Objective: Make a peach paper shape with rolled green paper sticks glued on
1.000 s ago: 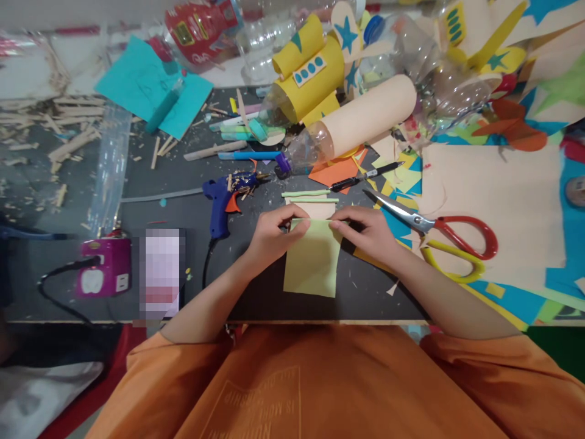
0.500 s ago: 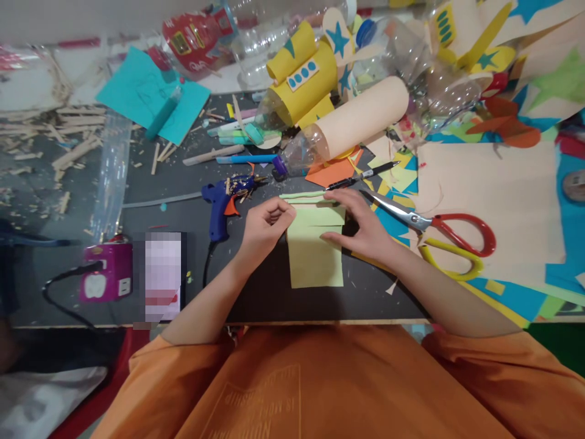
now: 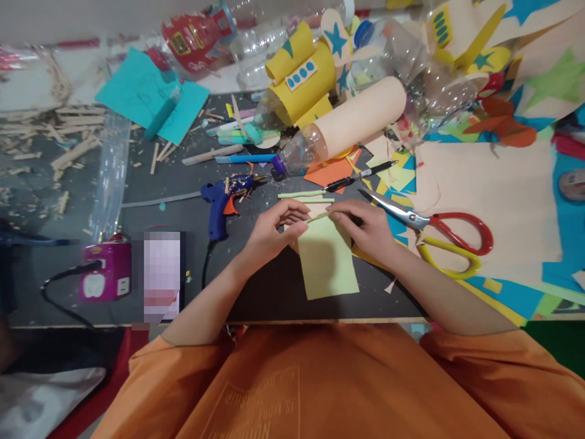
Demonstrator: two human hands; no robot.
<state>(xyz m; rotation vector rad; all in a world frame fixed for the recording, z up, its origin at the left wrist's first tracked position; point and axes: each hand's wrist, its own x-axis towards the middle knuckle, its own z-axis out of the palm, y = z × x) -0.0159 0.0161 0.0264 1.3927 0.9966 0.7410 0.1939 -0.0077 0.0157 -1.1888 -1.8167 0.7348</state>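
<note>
A pale green sheet of paper [image 3: 328, 262] hangs down from between my two hands, its top edge slightly tilted. My left hand [image 3: 281, 225] pinches the left end of that edge between thumb and fingers. On the right end, my right hand [image 3: 361, 225] grips the edge with thumb and fingertips. Just beyond my fingertips lie two thin pale green paper rolls [image 3: 301, 195], side by side. Beneath them a cream piece of paper [image 3: 319, 208] shows in part. Whether the sheet's edge is folded or rolled is partly hidden by my fingers.
A blue glue gun [image 3: 219, 204] lies left of my hands. Right of them rest scissors [image 3: 425, 222] with red and yellow handles. A black pen [image 3: 359, 177], a paper-wrapped bottle [image 3: 361, 119] and paper scraps lie beyond. A phone [image 3: 162, 274] sits near my left forearm.
Half a second ago my right hand was spread apart near the rolls and the sheet's top showed a folded flap. Now both hands hold the top edge, and the sheet's lower end has swung right.
</note>
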